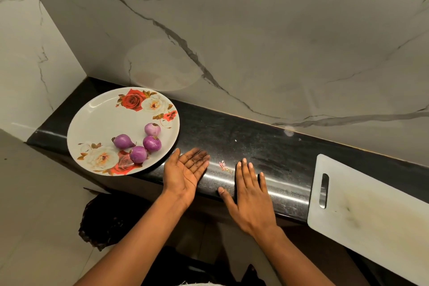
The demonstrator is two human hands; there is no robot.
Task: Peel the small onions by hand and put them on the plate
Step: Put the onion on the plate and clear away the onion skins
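Several small peeled purple onions [138,144] lie together on the right side of a white plate [102,121] with red and cream rose prints, which stands at the left end of the black counter. My left hand [185,172] is palm up, fingers straight, at the counter's front edge just right of the plate, and it holds nothing. My right hand [249,193] lies palm down and flat on the counter's front edge, fingers spread. Between the two hands a few small scraps of onion skin [224,166] lie on the counter.
A white cutting board [371,213] with a handle slot lies at the right and overhangs the black counter [267,146]. A marble wall rises behind and to the left. Below the counter's edge, by my left arm, sits a dark bag [109,218] on the tiled floor.
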